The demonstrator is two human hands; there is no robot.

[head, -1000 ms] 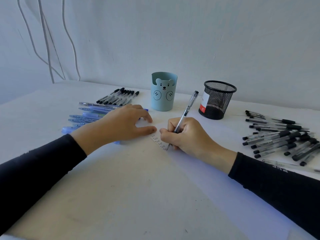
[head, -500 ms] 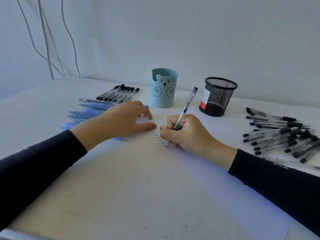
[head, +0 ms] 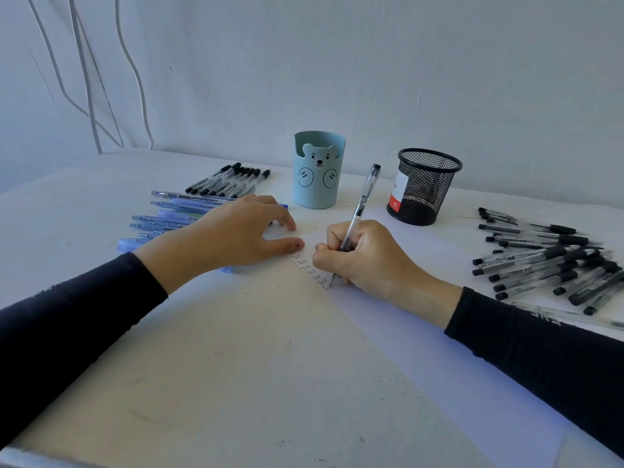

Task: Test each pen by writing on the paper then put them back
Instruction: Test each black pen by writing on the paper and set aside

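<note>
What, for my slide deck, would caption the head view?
Right hand writes "Test" lines with a clear pen on white paper; left hand rests at its edge.

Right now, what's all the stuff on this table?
bear cup: one, light blue, back middle
mesh cup: one, black, right of the bear cup
blue pens: a bunch, blue, left side
capped pens: a row, clear and black, back left
pen pile: many, clear and black, right side
paper: one, white, under both hands
cables: several, white, on the wall
left hand: one, rests on the paper
right hand: one, fingers grip a clear pen, writing
</note>
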